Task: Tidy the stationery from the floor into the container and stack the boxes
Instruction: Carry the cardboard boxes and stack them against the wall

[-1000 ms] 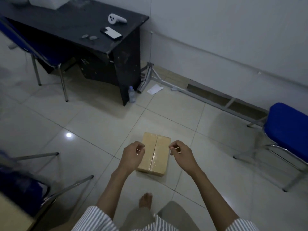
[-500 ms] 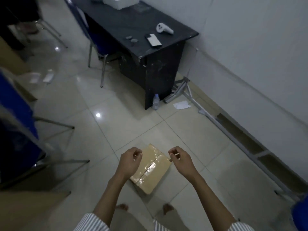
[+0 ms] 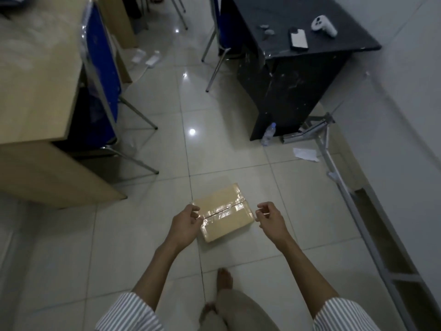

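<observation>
A taped brown cardboard box lies flat on the tiled floor just ahead of my bare feet. My left hand hovers over the box's left end and my right hand over its right end. Both are well above the box, not touching it. The fingers of each hand are loosely curled, and I see nothing held in either. No loose stationery or container shows on the floor nearby.
A black desk stands at the upper right with a phone and a white controller on top. A water bottle and a scrap of paper lie by its foot. A wooden desk and a blue chair stand at the left.
My view has swung left, bringing the wooden desk and blue chair into sight. The box now looks turned in the frame. Both hands keep the same curled pose above it.
</observation>
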